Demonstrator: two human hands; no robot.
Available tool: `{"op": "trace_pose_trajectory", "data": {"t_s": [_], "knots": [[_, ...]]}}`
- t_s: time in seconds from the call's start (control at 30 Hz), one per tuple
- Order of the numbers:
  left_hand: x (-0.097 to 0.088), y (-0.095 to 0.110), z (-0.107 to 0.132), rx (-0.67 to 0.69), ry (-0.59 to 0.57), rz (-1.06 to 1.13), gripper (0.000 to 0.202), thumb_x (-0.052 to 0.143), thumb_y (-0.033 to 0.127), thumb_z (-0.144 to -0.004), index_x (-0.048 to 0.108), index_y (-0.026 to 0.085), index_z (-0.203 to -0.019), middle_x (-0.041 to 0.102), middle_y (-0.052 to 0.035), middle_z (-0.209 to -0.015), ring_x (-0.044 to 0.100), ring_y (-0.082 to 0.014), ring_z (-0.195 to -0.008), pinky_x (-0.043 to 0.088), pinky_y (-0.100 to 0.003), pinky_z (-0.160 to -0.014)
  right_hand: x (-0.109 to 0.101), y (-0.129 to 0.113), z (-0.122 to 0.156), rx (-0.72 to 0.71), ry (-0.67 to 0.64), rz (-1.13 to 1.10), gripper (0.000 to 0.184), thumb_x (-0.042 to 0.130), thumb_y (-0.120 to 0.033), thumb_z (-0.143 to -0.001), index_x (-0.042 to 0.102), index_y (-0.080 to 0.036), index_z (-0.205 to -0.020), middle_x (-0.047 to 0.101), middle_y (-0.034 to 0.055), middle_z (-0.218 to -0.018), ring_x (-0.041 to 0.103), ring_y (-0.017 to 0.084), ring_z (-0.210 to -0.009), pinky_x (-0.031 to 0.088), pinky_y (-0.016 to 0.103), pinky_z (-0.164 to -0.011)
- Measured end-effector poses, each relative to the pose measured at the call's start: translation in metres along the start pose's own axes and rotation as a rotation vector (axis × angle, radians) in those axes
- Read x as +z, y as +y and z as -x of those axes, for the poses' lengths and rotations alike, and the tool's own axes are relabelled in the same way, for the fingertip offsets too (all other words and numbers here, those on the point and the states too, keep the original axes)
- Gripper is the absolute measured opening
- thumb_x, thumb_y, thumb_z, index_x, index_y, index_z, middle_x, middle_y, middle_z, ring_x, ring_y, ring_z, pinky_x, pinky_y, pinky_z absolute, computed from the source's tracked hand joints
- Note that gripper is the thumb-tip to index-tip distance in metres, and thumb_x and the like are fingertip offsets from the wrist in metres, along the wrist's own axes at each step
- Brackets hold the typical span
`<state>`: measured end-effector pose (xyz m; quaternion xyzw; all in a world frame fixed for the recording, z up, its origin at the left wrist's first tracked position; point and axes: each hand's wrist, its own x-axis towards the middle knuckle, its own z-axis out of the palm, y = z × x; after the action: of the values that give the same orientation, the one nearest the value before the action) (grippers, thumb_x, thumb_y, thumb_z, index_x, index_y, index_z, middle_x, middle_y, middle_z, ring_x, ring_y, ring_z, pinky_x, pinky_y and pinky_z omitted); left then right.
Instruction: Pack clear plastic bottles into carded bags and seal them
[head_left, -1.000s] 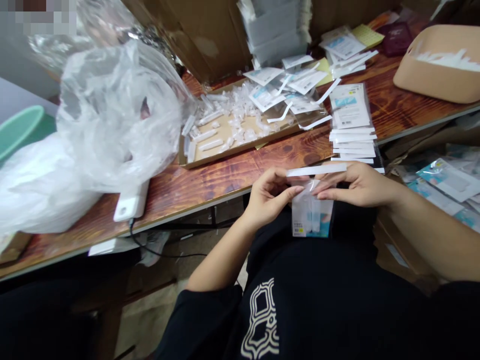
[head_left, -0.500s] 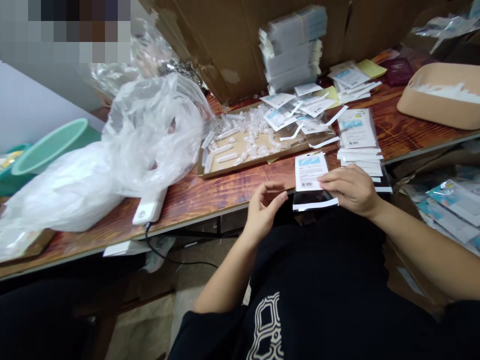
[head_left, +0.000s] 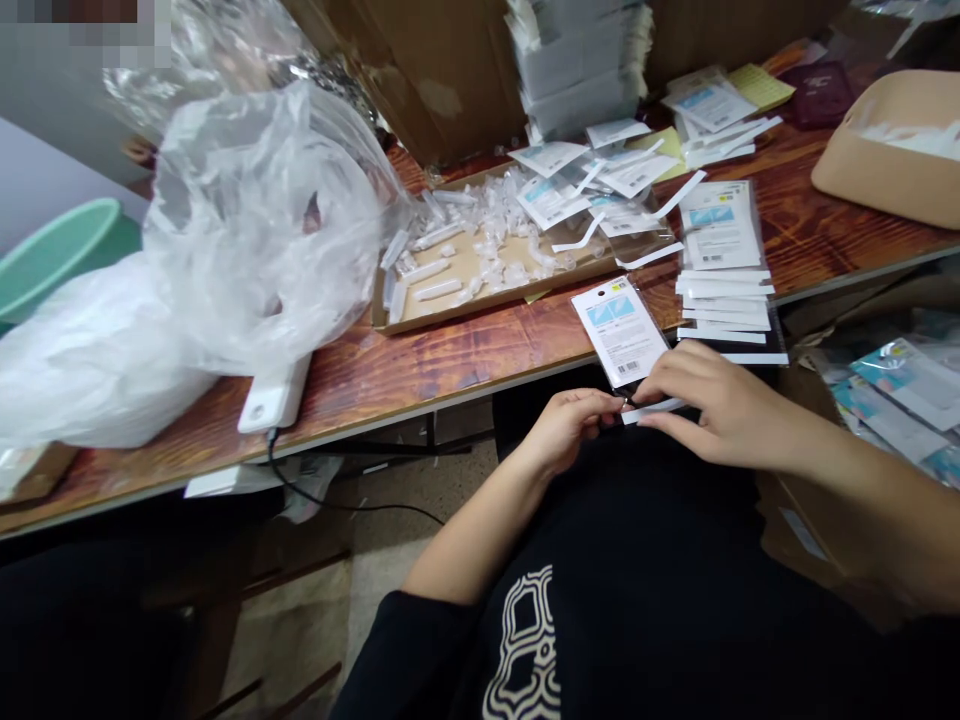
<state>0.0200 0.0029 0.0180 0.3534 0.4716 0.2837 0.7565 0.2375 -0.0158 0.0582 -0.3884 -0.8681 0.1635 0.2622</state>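
Hands (head_left: 694, 402) now together at packet (head_left: 619, 332)

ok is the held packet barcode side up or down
Up: the packet shows its barcode and blue pictures to the camera.

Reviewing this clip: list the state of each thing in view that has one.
left hand: fingers pinched at the packet's near edge
right hand: pinching the packet's near edge
packet: printed side up, extending over the table edge
cardboard tray: open, holding small clear parts
packets at right: overlapping in a row, white strips showing
beige bin: open, white pieces inside
white device: cable connected
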Motion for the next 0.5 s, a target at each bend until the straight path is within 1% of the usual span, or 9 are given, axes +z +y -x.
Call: {"op": "trace_pose_trajectory", "data": {"t_s": [0.07, 0.17, 0.3, 0.4, 0.5], "knots": [[0.005, -0.001, 0.000, -0.021, 0.005, 0.007, 0.027, 0.084, 0.037, -0.056, 0.070, 0.014, -0.058, 0.055, 0.0001, -0.057, 0.040, -0.0063, -0.053, 0.015, -0.026, -0.053, 0.005, -0.002, -0.004, 0.066, -0.091, -0.080, 0.007, 0.067, -0.025, -0.093, 0.067, -0.019, -0.091, 0.070, 0.0066, -0.087, 0.061, 0.022, -0.087, 0.048, 0.036, -0.077], [0.011, -0.002, -0.001, -0.052, 0.032, 0.004, 0.028, 0.083, 0.038, -0.054, 0.070, 0.014, -0.057, 0.053, 0.0005, -0.056, 0.038, -0.0062, -0.051, 0.013, -0.027, -0.052, 0.008, 0.001, -0.010, 0.156, -0.178, -0.106, 0.007, 0.069, -0.020, -0.089, 0.064, -0.020, -0.084, 0.067, 0.0037, -0.081, 0.060, 0.020, -0.084, 0.046, 0.034, -0.075], [0.016, -0.002, -0.001, -0.098, 0.041, 0.035, 0.027, 0.083, 0.038, -0.054, 0.069, 0.014, -0.057, 0.054, 0.0010, -0.057, 0.033, -0.0046, -0.048, 0.009, -0.028, -0.051, 0.003, 0.002, -0.016, 0.165, -0.204, -0.055, 0.012, 0.067, -0.016, -0.086, 0.060, -0.021, -0.078, 0.066, 0.0040, -0.079, 0.058, 0.020, -0.081, 0.043, 0.034, -0.075], [0.019, -0.001, -0.001, -0.111, 0.055, 0.092, 0.028, 0.084, 0.037, -0.054, 0.072, 0.014, -0.061, 0.052, 0.0018, -0.057, 0.033, -0.0045, -0.049, 0.008, -0.027, -0.051, 0.002, 0.003, -0.015, 0.163, -0.215, -0.008, 0.011, 0.063, -0.016, -0.088, 0.059, -0.021, -0.079, 0.067, 0.0060, -0.082, 0.058, 0.022, -0.083, 0.044, 0.035, -0.075], [0.022, -0.001, -0.002, -0.132, 0.060, 0.136, 0.027, 0.084, 0.035, -0.053, 0.072, 0.013, -0.062, 0.050, 0.0023, -0.057, 0.033, -0.0043, -0.050, 0.007, -0.027, -0.050, 0.006, 0.006, -0.014, 0.144, -0.217, -0.009, 0.010, 0.059, -0.018, -0.091, 0.059, -0.021, -0.081, 0.067, 0.0071, -0.085, 0.058, 0.023, -0.084, 0.045, 0.037, -0.077]]}}
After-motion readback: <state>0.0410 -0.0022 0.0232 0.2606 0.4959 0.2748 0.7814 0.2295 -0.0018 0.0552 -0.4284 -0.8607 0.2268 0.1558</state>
